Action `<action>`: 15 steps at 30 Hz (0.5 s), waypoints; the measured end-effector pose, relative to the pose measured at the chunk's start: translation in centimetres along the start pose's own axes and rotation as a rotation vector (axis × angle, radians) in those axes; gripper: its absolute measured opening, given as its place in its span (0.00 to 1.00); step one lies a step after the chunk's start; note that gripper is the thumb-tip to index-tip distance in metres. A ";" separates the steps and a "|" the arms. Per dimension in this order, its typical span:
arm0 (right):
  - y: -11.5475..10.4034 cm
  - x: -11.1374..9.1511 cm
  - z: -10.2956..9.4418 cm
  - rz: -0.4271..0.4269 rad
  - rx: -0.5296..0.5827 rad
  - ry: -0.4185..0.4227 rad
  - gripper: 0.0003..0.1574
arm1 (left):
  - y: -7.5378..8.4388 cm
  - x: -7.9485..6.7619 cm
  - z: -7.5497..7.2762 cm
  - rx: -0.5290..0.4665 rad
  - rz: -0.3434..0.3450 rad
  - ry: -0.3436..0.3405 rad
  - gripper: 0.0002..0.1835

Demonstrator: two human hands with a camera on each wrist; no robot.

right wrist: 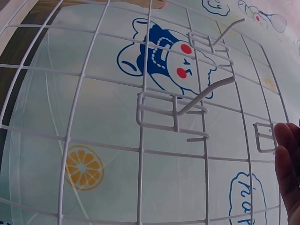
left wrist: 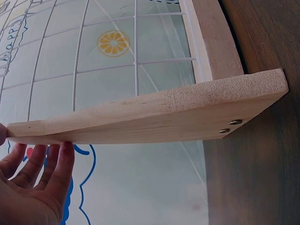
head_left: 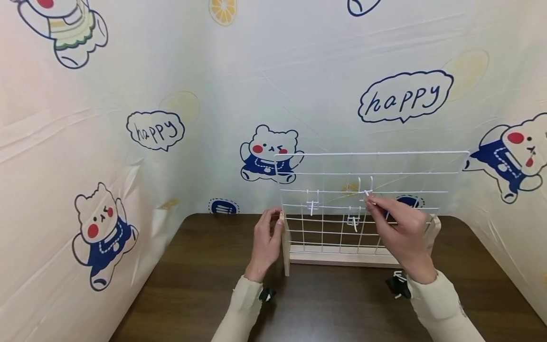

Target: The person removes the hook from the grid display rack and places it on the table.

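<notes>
A white wire grid rack (head_left: 325,232) stands on the table in a pale wooden frame. My left hand (head_left: 266,240) grips the upper end of its left wooden side panel (left wrist: 140,119), the fingers on the outer face. Up at the grid's right half, my right hand (head_left: 399,228) pinches a white wire hook (head_left: 366,192) between thumb and fingers; much of that hook is hidden behind the fingertips. Two more white hooks hang on the grid, one at left (head_left: 312,205) and a lower one near the middle (right wrist: 173,115), their prongs pointing outward.
The dark wooden table (head_left: 179,285) carries the rack. Pale printed cloth (head_left: 213,109) surrounds its back and sides. Small black pieces sit by each wrist, and white wire bits (head_left: 400,275) show beside the right one.
</notes>
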State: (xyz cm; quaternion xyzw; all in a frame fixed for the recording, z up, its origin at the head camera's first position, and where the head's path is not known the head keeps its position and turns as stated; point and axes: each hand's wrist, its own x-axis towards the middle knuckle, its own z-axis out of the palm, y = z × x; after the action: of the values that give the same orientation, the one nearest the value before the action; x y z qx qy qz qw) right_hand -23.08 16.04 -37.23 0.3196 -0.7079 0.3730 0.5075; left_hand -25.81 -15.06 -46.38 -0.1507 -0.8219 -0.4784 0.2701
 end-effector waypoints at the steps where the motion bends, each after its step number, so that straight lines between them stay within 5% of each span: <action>1: 0.0 -0.1 0.0 0.002 0.000 -0.002 0.08 | 0.0 0.0 0.0 0.001 -0.002 0.000 0.15; 15: 0.2 -1.0 -0.2 0.019 -0.015 0.003 0.16 | 0.2 0.1 -0.1 0.006 -0.009 -0.004 0.15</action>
State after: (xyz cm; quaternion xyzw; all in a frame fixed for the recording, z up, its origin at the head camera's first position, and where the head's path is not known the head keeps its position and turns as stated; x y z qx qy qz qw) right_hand -22.93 16.37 -38.16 0.3088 -0.7129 0.3730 0.5073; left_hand -25.72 -15.00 -46.13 -0.1471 -0.8246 -0.4768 0.2667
